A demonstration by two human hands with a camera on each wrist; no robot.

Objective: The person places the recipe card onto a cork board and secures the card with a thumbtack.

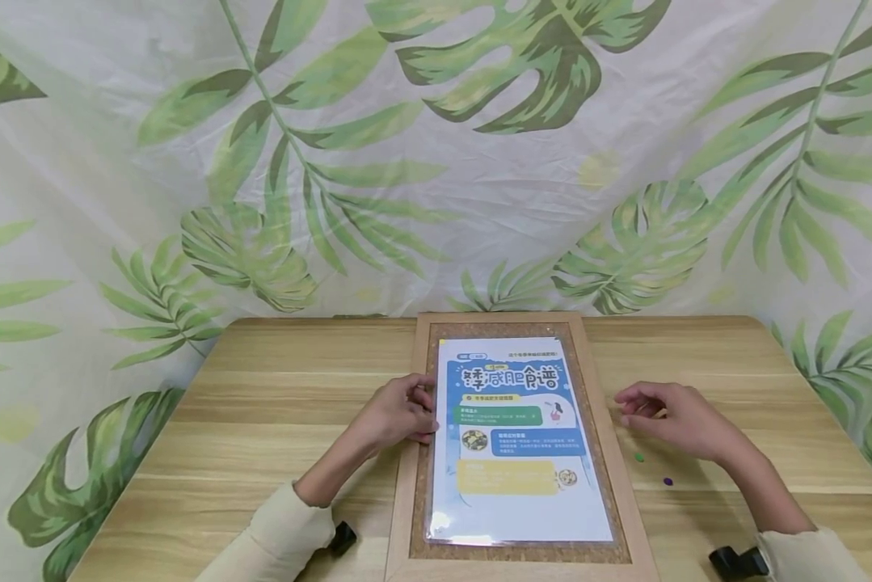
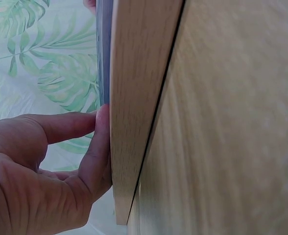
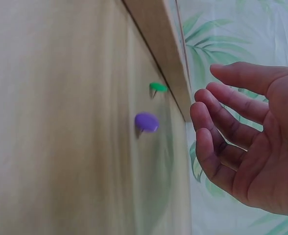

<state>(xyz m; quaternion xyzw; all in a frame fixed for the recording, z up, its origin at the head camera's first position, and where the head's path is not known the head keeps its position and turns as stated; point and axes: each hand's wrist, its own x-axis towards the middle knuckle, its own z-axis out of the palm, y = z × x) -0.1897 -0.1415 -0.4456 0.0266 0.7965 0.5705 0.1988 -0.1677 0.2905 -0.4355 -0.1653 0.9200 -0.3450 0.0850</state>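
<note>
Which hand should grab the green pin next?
Probably the right hand: its fingers look empty and near the green pin. The left hand is at the board's opposite side.

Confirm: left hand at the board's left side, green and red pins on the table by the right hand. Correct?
Not red: that's a purple pin beside the green pin, per the right wrist view. Otherwise right: left hand at the board's left side, pins on the table by the right hand.
</note>
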